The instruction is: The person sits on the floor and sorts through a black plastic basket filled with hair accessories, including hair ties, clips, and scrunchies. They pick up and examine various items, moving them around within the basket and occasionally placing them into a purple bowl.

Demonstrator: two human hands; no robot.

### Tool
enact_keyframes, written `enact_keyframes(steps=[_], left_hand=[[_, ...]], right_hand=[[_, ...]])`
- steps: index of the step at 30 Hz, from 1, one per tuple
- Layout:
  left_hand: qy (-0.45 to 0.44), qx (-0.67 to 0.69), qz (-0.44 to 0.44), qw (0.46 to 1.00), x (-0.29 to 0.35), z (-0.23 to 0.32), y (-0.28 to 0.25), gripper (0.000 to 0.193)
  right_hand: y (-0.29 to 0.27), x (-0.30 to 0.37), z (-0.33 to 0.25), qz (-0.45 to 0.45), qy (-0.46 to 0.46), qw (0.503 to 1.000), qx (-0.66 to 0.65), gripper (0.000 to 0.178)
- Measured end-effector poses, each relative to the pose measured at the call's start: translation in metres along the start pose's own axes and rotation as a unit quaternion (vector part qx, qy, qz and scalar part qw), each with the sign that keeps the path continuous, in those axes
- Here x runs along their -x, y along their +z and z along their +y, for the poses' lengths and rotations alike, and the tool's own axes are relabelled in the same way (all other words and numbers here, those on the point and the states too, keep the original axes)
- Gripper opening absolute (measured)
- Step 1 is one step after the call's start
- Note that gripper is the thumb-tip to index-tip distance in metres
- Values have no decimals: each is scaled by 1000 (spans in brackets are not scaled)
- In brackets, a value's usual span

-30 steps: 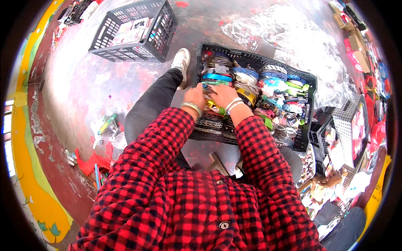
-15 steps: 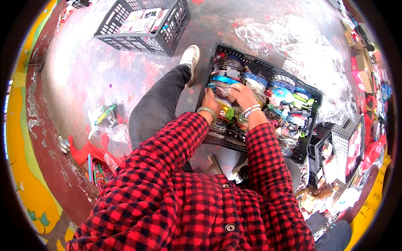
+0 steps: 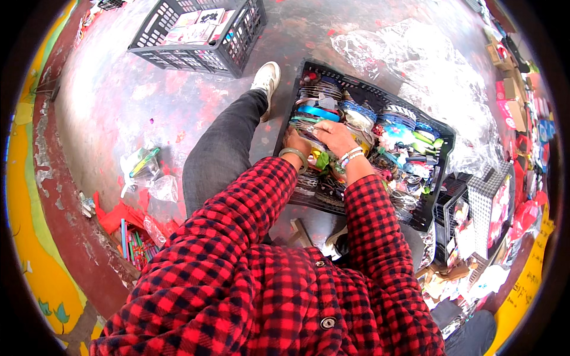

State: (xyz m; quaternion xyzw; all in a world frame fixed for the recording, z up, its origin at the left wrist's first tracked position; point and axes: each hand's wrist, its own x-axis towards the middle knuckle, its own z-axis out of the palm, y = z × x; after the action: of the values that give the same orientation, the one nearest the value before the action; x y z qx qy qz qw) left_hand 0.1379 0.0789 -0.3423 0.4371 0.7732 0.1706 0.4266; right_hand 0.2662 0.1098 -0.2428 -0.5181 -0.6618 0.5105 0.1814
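Observation:
A black plastic crate [image 3: 380,89] in front of me is packed with rows of thin curved bands that look like hair bands [image 3: 395,117], many of them decorated. Over its left part both my hands work close together. My left hand [image 3: 297,143] is curled down among the bands by the crate's left side, its fingertips mostly hidden. My right hand [image 3: 337,138] reaches across toward it, its fingers closed in a pinch; whatever they hold is too small to make out. A wide blue band [image 3: 319,113] lies just beyond the fingers, and a yellow-green piece [image 3: 322,159] sits below them.
Another dark crate [image 3: 190,54] with flat packs stands at the upper left. Clear plastic sheeting [image 3: 439,71] covers the floor beyond my crate. Smaller baskets [image 3: 454,207] crowd the right side. Plastic bags [image 3: 142,169] and red cloth [image 3: 119,215] lie left of my leg.
My right hand has shifted slightly left, closer to my left hand. My left hand has turned inward a little among the bands. The whole view has moved slightly.

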Motion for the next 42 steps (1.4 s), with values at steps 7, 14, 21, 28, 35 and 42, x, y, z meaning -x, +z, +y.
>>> enact_keyframes(steps=[7,14,21,28,35,42], left_hand=[[95,-90,-56,990,1,-18,5,72],[265,-310,-103,907,-11,-31,29,52],[238,-295,-160,911,-3,-30,18,56],[257,-314,-109,908,0,-38,33,64],[235,-185,-112,948,-5,-52,46,61],[234,-165,-128,950,4,-56,43,60]], right_hand=[[0,-2,3,-29,-29,999,-14,22],[33,-19,21,-37,-117,985,125,23],[51,-37,13,-61,31,968,242,25],[64,-75,37,-108,92,926,351,28],[81,-78,18,-79,165,916,357,28],[84,-66,-17,-12,226,919,323,26]])
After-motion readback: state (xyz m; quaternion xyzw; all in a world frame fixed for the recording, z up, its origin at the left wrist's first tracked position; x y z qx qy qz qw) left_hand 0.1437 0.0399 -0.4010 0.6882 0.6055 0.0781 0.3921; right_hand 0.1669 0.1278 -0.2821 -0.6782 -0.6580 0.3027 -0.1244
